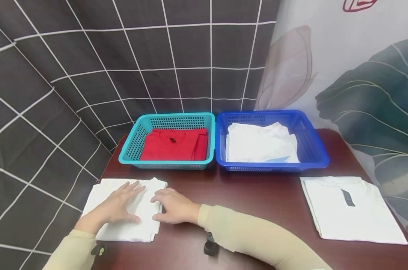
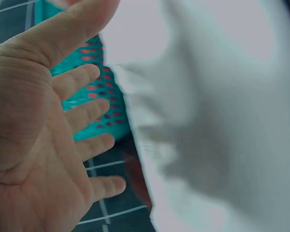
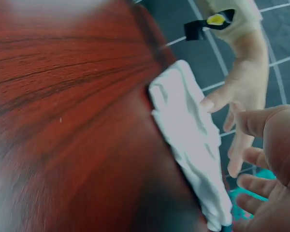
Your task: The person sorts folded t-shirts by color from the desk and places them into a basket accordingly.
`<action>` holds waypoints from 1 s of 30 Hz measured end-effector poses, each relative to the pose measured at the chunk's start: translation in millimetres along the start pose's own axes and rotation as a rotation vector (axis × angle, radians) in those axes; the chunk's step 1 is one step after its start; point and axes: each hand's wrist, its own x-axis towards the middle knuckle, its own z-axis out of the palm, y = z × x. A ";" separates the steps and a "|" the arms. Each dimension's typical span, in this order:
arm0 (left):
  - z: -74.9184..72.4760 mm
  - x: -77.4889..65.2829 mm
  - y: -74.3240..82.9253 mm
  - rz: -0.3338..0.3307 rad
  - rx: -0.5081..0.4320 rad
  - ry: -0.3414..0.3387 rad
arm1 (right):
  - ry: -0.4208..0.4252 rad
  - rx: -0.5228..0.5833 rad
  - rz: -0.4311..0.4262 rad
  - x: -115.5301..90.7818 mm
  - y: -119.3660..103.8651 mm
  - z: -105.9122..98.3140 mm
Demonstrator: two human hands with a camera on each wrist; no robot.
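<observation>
A folded white shirt (image 1: 136, 225) lies at the left of the table. Over it my left hand (image 1: 117, 206) has its fingers spread and fairly straight, with a shadow below them on the cloth. My right hand (image 1: 176, 206) is at the shirt's right edge, thumb apart from loosely bent fingers. In the left wrist view the white cloth (image 2: 222, 121) fills the right side, and the left palm (image 2: 43, 159) shows with nothing in it. The right wrist view shows the shirt's layered edge (image 3: 188, 140) beside both hands, the right hand (image 3: 275, 169) holding nothing.
Behind the shirt stands a teal basket (image 1: 171, 165) with folded red clothing (image 1: 170, 144). Next to it a blue basket (image 1: 312, 150) holds white clothing (image 1: 261, 142). Another folded white shirt (image 1: 359, 221) with a dark label lies at the right. Curtains hang behind the brown table (image 1: 244, 198).
</observation>
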 end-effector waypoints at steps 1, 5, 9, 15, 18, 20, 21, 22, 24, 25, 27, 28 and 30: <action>4.6 -0.6 -2.5 -0.022 0.017 -0.011 | -0.004 -0.033 0.019 4.6 -2.3 6.3; 19.1 -0.9 -8.7 -0.109 0.064 -0.066 | -0.030 -0.150 0.122 17.8 -7.9 27.7; 29.8 0.2 -11.2 -0.148 0.077 -0.108 | -0.082 -0.228 0.200 21.4 -7.4 42.6; 34.5 0.5 -13.8 -0.166 0.071 -0.109 | -0.144 -0.261 0.247 21.8 -5.7 49.7; 32.7 1.5 -14.6 -0.167 0.066 -0.108 | -0.140 -0.270 0.250 23.4 -6.5 47.9; 31.7 2.8 -14.8 -0.162 0.067 -0.108 | -0.140 -0.273 0.258 23.9 -7.0 46.6; 31.5 3.4 -14.6 -0.161 0.068 -0.110 | -0.142 -0.272 0.263 23.8 -7.1 45.8; 31.5 4.0 -14.3 -0.160 0.069 -0.114 | -0.145 -0.270 0.268 23.5 -7.2 45.1; 32.5 4.8 -13.1 -0.159 0.066 -0.114 | -0.149 -0.261 0.272 22.3 -6.9 44.4; 33.7 5.1 -12.6 -0.161 0.065 -0.113 | -0.149 -0.258 0.272 21.2 -6.5 44.3; 36.5 6.0 -10.0 -0.168 0.059 -0.112 | -0.145 -0.248 0.268 18.0 -4.8 43.5; 38.4 6.3 -8.2 -0.172 0.058 -0.111 | -0.143 -0.240 0.265 15.8 -3.7 43.0; 41.3 7.2 -2.8 -0.177 0.051 -0.107 | -0.135 -0.228 0.257 10.4 -0.7 41.9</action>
